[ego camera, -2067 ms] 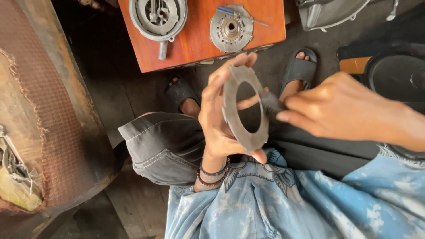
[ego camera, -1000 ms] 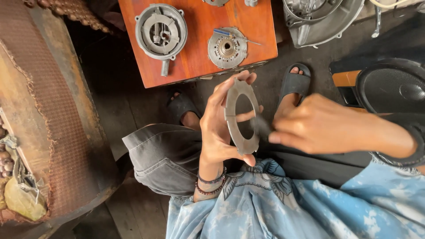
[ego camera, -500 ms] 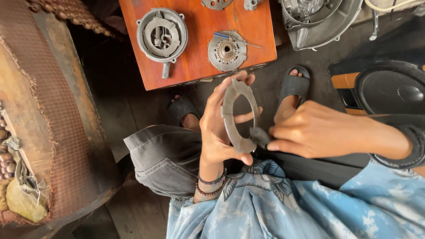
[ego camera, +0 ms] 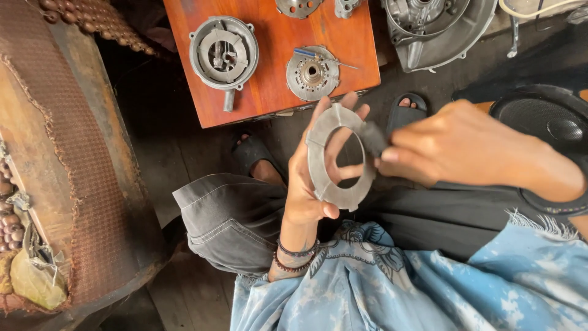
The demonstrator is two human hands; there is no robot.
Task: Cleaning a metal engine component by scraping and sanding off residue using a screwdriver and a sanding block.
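A flat grey metal ring plate (ego camera: 320, 165) with notched outer tabs stands upright in front of my lap. My left hand (ego camera: 303, 190) grips it from behind, thumb on the lower rim, fingertips over the top edge. My right hand (ego camera: 465, 147) comes in from the right and pinches a small dark piece (ego camera: 372, 138) against the ring's right rim. What that piece is I cannot make out.
An orange wooden board (ego camera: 269, 79) lies on the floor ahead with a round grey housing (ego camera: 223, 53) and a smaller toothed hub (ego camera: 312, 73). A large engine cover (ego camera: 435, 24) sits top right, a black round speaker-like part (ego camera: 551, 122) at right. A worn brown bench (ego camera: 67, 159) fills the left.
My right hand has slid up along the ring's right rim with the dark piece. The ring stays in my left hand, and my view has dropped slightly, showing more of the board.
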